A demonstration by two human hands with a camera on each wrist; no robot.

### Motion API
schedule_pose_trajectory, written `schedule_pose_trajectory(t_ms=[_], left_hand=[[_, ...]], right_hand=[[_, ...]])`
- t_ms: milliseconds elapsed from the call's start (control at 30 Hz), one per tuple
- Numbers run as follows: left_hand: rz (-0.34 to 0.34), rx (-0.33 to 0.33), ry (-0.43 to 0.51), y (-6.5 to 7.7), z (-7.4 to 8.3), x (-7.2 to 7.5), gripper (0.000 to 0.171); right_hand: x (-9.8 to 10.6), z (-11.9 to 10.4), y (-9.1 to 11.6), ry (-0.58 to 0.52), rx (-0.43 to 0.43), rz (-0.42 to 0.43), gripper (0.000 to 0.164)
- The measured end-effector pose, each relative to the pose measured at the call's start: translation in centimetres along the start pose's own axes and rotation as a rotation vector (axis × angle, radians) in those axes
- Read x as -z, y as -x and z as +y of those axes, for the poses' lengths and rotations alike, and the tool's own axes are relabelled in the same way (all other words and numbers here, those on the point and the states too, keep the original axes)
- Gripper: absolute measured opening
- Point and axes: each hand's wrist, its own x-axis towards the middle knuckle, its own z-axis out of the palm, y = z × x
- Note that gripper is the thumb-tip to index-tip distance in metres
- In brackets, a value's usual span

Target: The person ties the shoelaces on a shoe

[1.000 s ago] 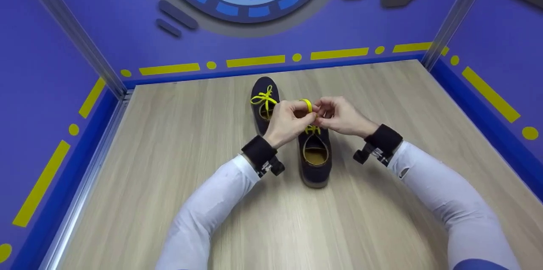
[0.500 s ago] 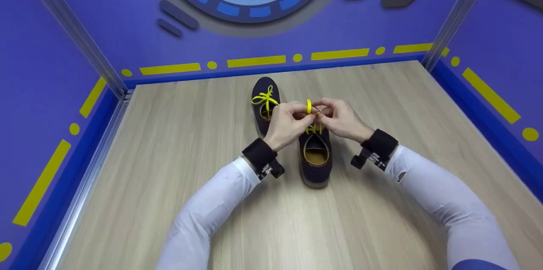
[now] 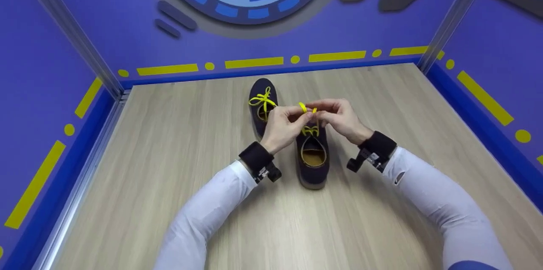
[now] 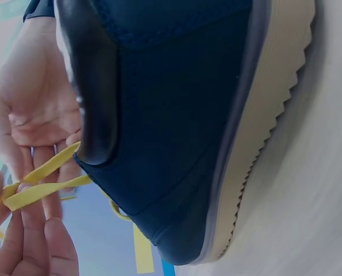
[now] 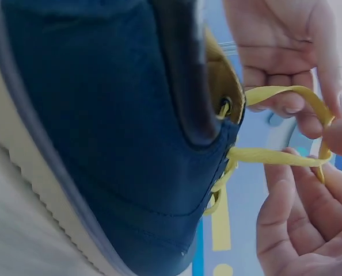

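Observation:
A dark shoe (image 3: 312, 178) with a tan lining stands on the table, its toe pointing away from me and its toe end covered by my hands. Above its tongue the yellow shoelace (image 5: 274, 156) rises from the eyelets in two strands that cross between my fingers. My left hand (image 3: 280, 128) pinches the shoelace between thumb and index finger, with a yellow band of it looped over the index finger. From the other side my right hand (image 3: 347, 121) grips a short piece of lace at its fingertips, its index finger reaching close to the left hand's.
To the left and farther back stands a matching dark shoe (image 3: 256, 87), with its yellow lace tied in a bow (image 3: 264, 99). Blue panels (image 3: 237, 47) with yellow markings edge the wooden table (image 3: 178, 134) at the back and both sides.
My right hand has shifted slightly left and down, its index finger now stretched toward the left hand. The loop over the left index finger has tilted. The left hand keeps its pinch.

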Motion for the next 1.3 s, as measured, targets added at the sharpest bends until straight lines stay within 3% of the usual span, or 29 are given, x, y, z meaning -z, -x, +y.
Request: schedule_pose_trajectory(t_ms=[133, 400, 667, 900, 1000, 1133, 1233, 1300], left_hand=[[0.032, -0.003, -0.015, 0.1, -0.1, 0.3, 0.020], [0.071, 0.037, -0.009, 0.2, 0.0, 1.1, 0.010], [0.060, 0.067, 0.081, 0.7, -0.5, 1.6, 0.006], [0.060, 0.105, 0.081, 1.4, -0.9, 2.5, 0.007], [0.062, 0.139, 0.110, 1.8, -1.3, 3.0, 0.011], [0.041, 0.223, 0.124, 2.6, -1.7, 3.9, 0.011], [0.003, 0.320, 0.058, 3.5, -2.0, 4.8, 0.011], [-0.025, 0.384, -0.051, 4.4, -2.4, 5.4, 0.011]], right_hand=[[0.1, -0.1, 0.1, -0.004, 0.037, 0.002, 0.031], [1.4, -1.0, 1.3, 0.257, 0.197, 0.008, 0.017], [3.7, 1.2, 1.4, 0.424, 0.123, 0.050, 0.009], [5.4, 2.0, 1.5, 0.537, 0.150, 0.004, 0.009], [6.4, 2.1, 1.7, 0.579, 0.105, -0.079, 0.017], [7.9, 2.4, 1.9, 0.655, -0.026, -0.229, 0.027], [9.0, 3.2, 2.1, 0.705, -0.168, -0.343, 0.035], [9.6, 3.9, 2.4, 0.698, -0.284, -0.415, 0.039]])
